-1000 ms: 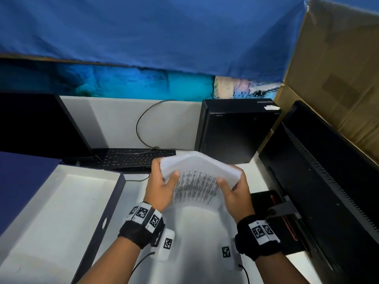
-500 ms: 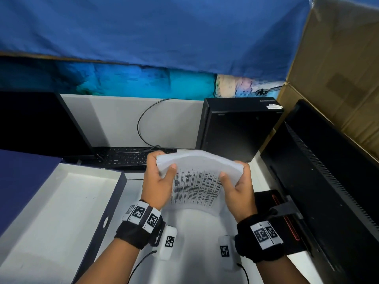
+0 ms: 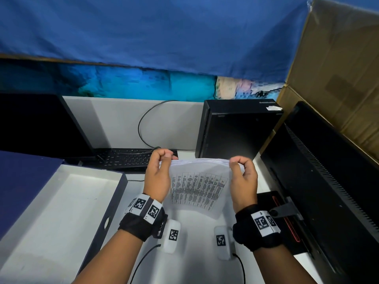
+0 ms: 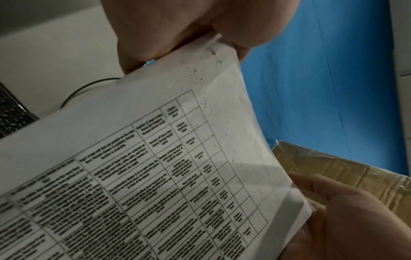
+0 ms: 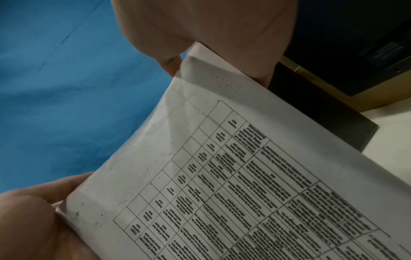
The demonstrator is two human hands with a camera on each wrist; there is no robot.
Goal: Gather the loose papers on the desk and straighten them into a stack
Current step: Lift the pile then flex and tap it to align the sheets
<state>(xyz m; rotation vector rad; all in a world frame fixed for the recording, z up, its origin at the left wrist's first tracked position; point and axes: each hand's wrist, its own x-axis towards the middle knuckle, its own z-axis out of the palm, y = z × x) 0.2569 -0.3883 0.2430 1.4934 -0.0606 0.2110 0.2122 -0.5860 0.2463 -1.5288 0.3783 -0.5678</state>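
A sheaf of white papers (image 3: 200, 186) printed with a table hangs upright above the desk, its lower edge near the white desk top (image 3: 190, 253). My left hand (image 3: 162, 160) pinches its top left corner, thumb and fingers curled over the edge. My right hand (image 3: 238, 163) pinches the top right corner the same way. In the left wrist view the papers (image 4: 155, 158) fill the frame, with the other hand at the lower right. The right wrist view shows the same sheaf (image 5: 244, 176) bowed between both hands.
An open box lid (image 3: 61, 212) lies at the left. A black keyboard (image 3: 127, 159) and a computer tower (image 3: 235, 130) stand behind the papers. A monitor's back (image 3: 328, 191) leans at the right, with cardboard (image 3: 338, 68) beyond. A second monitor (image 3: 37, 124) stands far left.
Both hands have slid from the sides of the sheaf up to its top corners, and the papers now hang straighter and taller than before.
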